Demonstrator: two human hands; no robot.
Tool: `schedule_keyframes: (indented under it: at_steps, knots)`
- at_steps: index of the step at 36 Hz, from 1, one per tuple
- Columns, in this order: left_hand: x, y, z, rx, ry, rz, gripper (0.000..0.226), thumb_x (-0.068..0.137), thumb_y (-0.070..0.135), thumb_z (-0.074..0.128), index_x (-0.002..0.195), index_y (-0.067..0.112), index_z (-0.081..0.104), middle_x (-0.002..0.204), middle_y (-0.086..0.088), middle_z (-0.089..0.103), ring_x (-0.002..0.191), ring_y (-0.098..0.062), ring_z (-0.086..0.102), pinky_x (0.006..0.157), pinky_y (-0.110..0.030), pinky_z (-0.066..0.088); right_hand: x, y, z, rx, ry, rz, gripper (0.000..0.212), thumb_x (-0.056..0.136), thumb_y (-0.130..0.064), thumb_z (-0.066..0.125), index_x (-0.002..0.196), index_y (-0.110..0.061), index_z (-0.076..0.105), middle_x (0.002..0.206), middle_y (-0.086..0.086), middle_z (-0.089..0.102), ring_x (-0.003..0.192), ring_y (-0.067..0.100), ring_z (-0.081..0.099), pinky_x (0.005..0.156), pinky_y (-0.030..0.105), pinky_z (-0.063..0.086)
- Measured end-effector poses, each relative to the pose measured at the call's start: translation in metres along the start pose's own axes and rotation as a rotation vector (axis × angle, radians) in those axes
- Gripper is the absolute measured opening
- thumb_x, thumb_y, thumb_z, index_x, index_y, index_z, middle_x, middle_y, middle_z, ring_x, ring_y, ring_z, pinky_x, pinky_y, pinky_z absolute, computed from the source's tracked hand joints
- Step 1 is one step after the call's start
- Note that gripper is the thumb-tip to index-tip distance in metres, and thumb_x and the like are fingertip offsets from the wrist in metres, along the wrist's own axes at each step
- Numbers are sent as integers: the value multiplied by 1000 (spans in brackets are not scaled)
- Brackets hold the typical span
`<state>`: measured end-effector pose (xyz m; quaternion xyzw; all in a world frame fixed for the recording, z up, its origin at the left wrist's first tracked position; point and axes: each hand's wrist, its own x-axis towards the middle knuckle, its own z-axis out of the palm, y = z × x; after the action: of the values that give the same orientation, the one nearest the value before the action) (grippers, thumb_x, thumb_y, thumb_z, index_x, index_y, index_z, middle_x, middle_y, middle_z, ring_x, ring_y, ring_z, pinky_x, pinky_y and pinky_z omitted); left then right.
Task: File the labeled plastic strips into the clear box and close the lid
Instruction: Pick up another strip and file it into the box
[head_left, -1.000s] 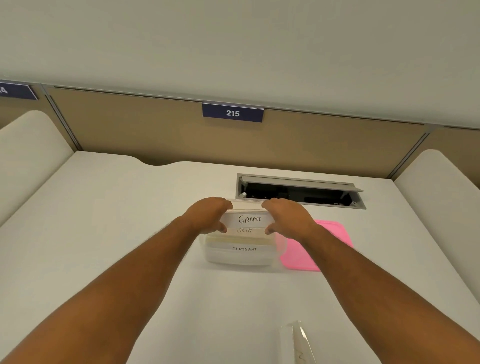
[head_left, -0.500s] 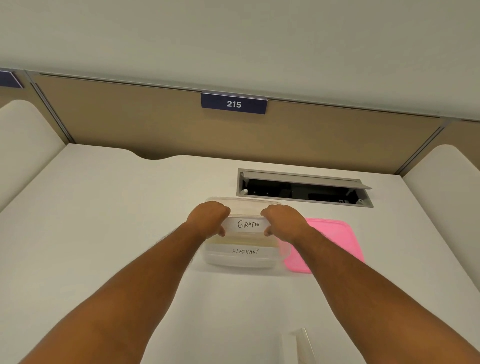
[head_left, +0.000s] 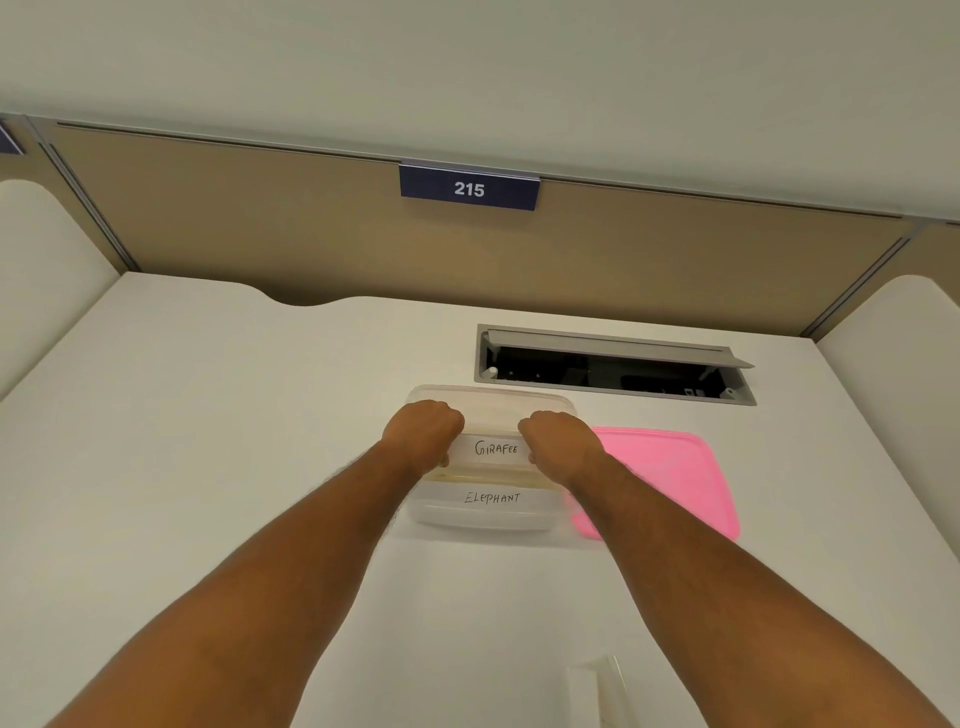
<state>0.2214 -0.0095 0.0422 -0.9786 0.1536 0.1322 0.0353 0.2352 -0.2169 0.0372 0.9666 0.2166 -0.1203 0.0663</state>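
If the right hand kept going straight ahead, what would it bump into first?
Probably the far wall of the clear box, since the right hand points away over it. Beyond lies the open desk hatch; depth is unclear.

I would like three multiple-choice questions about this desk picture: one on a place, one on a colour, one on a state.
1. Where does the lid lie?
A. on the desk, right of the clear box
B. on top of the box
C. left of the box

2. What colour is the lid?
A. blue
B. pink
C. green

3. What is the state of the GIRAFEE strip?
A. flat on the desk
B. held at both ends over the box
C. under the lid

Answers: 1 A, the lid rests on the desk beside the box's right side. 2 B, it is plainly pink. 3 B, the left hand and right hand each grip one end of it above the open box.
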Motion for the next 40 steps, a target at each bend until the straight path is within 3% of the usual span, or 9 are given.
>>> schedule_keyframes:
  at_steps: [16, 23, 29, 40]
  knots:
    - [-1, 1, 5, 24, 75, -11, 30, 85, 20, 76, 106, 8, 58, 108, -8, 62, 103, -27, 58, 72, -35, 42, -9, -1, 1, 17, 82, 0, 20, 89, -1, 58, 108, -8, 60, 105, 10, 63, 95, 30, 63, 67, 32, 40]
    - [-13, 8, -4, -19, 216, 10, 18, 92, 21, 68, 99, 8, 57, 104, -8, 62, 98, -28, 58, 67, -35, 40, -21, 0, -9, 15, 149, -31, 10, 91, -8, 58, 101, -10, 59, 100, 9, 63, 91, 31, 62, 64, 33, 37]
    - [-28, 16, -10, -49, 335, 39, 8, 94, 16, 60, 98, 9, 59, 99, -6, 63, 93, -27, 59, 64, -36, 44, -42, -2, -17, -8, 303, -62, 13, 92, -17, 61, 103, -11, 61, 100, 7, 63, 92, 30, 61, 67, 36, 41]
    - [-65, 42, -9, -230, 539, 68, 12, 92, 14, 62, 103, 10, 64, 90, -4, 64, 85, -25, 57, 64, -42, 52, -83, -6, -28, 69, 362, -18, 14, 94, -25, 62, 98, -12, 64, 94, 5, 61, 82, 28, 61, 68, 39, 51]
